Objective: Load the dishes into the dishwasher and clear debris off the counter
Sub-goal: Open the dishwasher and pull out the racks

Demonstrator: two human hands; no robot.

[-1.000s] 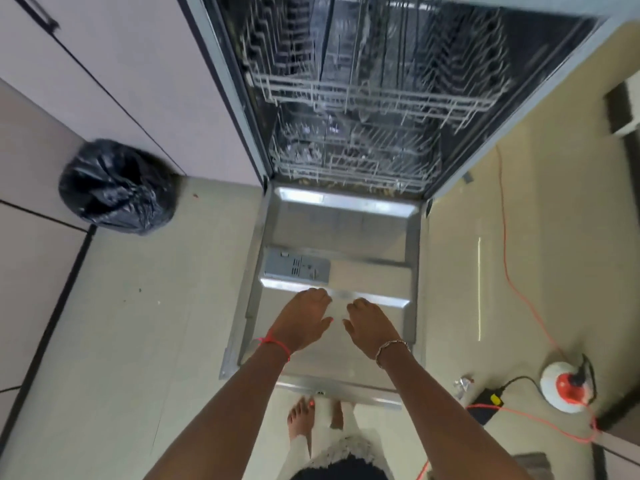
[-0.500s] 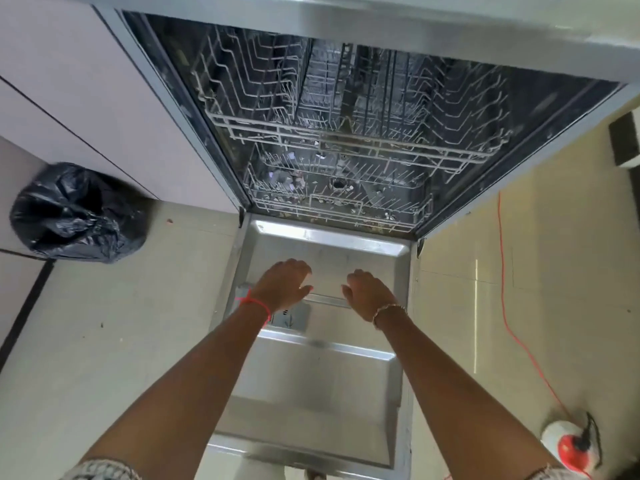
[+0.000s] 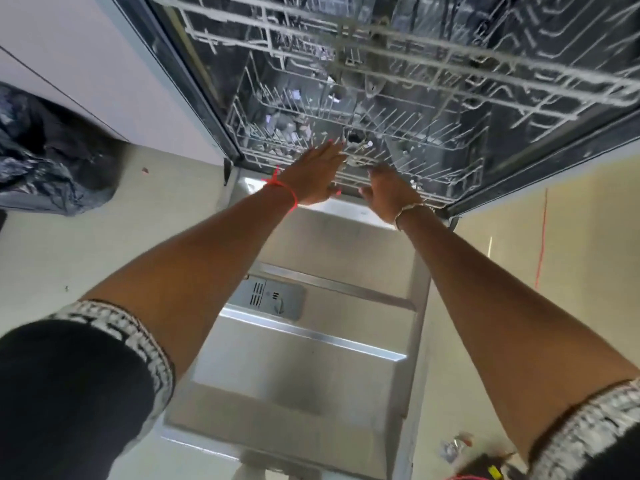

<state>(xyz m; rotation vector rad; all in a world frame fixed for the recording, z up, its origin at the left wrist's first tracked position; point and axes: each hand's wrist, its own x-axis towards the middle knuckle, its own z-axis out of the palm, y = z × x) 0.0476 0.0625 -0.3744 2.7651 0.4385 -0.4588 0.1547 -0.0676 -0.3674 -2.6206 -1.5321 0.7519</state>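
Note:
The dishwasher stands open with its steel door (image 3: 311, 358) folded down flat in front of me. Inside, the wire lower rack (image 3: 433, 140) sits below the upper rack (image 3: 450, 53); I see no dishes in either. My left hand (image 3: 313, 174), with a red thread at the wrist, lies flat with fingers spread over the lower rack's front rim. My right hand (image 3: 388, 190), wearing a bracelet, has its fingers curled around the same front rail. Both arms stretch out over the door.
A black trash bag (image 3: 45, 161) sits on the floor to the left, against pale cabinets (image 3: 86, 64). An orange cable (image 3: 542, 237) runs along the floor on the right. The detergent dispenser (image 3: 273, 299) is set into the door.
Both hands have moved forward from over the door to the lower rack's front edge. My view has closed in on the dishwasher.

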